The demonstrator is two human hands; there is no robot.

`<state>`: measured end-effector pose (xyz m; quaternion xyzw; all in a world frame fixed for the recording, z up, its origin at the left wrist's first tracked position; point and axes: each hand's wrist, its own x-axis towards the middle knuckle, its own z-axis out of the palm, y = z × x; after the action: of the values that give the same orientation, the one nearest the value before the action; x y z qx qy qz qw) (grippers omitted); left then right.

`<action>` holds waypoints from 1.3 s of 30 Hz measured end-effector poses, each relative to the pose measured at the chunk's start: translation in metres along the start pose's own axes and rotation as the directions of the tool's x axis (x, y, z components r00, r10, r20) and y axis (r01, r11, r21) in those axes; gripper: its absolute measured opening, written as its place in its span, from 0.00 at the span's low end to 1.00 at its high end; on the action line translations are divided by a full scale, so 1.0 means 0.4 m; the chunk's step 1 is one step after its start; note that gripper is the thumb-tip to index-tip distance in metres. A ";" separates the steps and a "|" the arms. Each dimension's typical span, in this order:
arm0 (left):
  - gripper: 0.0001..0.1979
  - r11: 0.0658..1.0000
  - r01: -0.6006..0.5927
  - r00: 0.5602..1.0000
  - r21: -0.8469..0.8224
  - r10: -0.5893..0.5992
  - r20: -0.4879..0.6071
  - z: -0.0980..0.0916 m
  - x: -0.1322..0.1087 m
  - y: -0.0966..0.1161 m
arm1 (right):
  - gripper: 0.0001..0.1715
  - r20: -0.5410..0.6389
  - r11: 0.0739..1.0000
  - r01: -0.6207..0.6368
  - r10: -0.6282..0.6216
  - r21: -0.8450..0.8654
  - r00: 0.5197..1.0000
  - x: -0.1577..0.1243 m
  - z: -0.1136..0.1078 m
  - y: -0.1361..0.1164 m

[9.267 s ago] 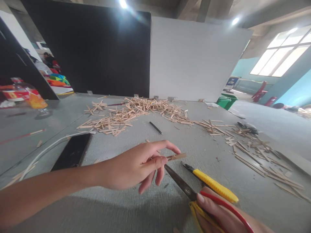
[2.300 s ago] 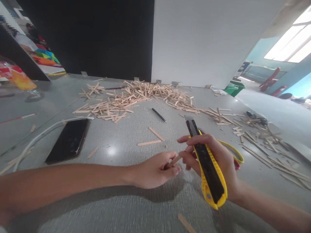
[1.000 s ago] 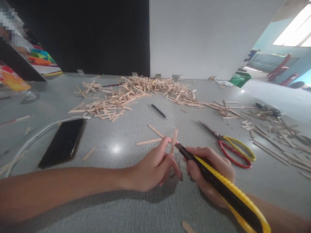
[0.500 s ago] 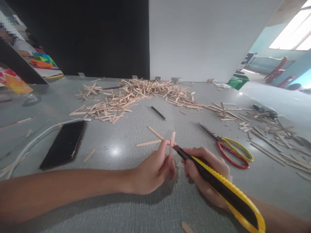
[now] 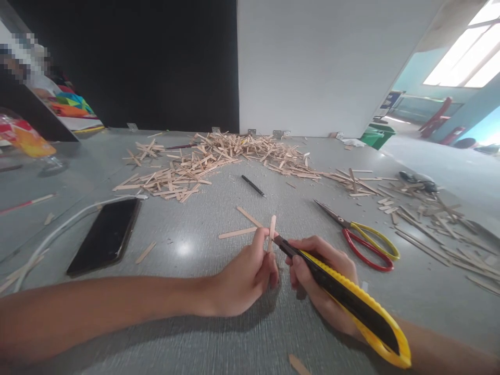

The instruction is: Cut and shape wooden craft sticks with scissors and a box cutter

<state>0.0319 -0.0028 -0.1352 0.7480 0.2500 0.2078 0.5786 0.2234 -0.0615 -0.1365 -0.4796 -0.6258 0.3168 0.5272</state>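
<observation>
My left hand [image 5: 246, 278] is closed, pinching a small wooden craft stick [image 5: 272, 227] that points upward. My right hand [image 5: 326, 281] is wrapped round a yellow and black utility knife [image 5: 344, 297]. The knife's front end meets the stick at my left fingertips; how deep the blade sits I cannot tell. Just beyond my left hand two more craft sticks lie on the table, one flat to the left [image 5: 237, 233] and one slanting [image 5: 249, 215]. Scissors [image 5: 363, 237] with red and yellow handles lie to the right of my right hand.
A heap of craft sticks [image 5: 219, 156] lies along the back panel, with a black pen [image 5: 253, 185] before it. More sticks and cut pieces [image 5: 441, 229] are scattered at right. A phone [image 5: 104, 235] with a white cable lies left, near a bottle [image 5: 29, 138].
The view has shifted slightly, and the knife with my right hand appears a little further left. My left hand keeps its pinch on the craft stick.
</observation>
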 end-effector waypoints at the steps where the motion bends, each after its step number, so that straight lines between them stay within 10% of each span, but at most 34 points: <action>1: 0.11 1.000 -0.002 1.000 0.002 0.002 -0.004 0.001 0.000 0.000 | 0.05 0.001 1.000 -0.016 0.016 0.025 1.000 0.000 0.002 0.000; 30: 0.19 0.991 -0.016 0.997 -0.131 0.007 -0.071 0.016 -0.002 0.006 | 0.04 0.068 0.994 0.052 -0.059 0.100 0.996 0.007 0.013 0.001; 39: 0.14 0.990 0.046 0.994 -0.135 -0.060 -0.095 0.010 0.001 0.015 | 0.13 0.143 0.933 -0.176 0.137 0.314 0.980 0.043 -0.007 0.001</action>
<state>0.0355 -0.0068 -0.1302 0.6897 0.2836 0.2452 0.6195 0.2266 -0.0458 -0.1299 -0.4148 -0.5552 0.4845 0.5339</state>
